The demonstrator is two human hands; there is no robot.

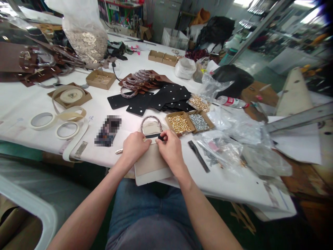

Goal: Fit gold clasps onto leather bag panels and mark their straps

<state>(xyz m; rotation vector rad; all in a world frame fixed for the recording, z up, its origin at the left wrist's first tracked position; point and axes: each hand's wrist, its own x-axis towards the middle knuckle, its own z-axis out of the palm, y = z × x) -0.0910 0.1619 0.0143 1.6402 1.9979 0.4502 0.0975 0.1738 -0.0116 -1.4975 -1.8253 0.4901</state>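
Observation:
A beige bag panel (151, 161) lies at the table's front edge, its lower end hanging over my lap. From its top rises a round handle (151, 118) wrapped in clear film. Across the panel, just below the handle, runs a black strip (153, 135). My left hand (135, 146) is closed on the panel's upper left, its thumb pressing near the strip. On the other side, my right hand (170, 147) pinches the strip's right end, where it looks bunched between the fingers. A small metal tool (119, 151) partly shows beside my left wrist.
Boxes of gold (179, 124) and silver rivets (199, 121) stand beyond my right hand. A dark flat tool (199, 156) lies to the right, near plastic bags (221, 142). Black panels (166, 97) are piled behind. Tape rolls (68, 130) and a phone (108, 131) lie left.

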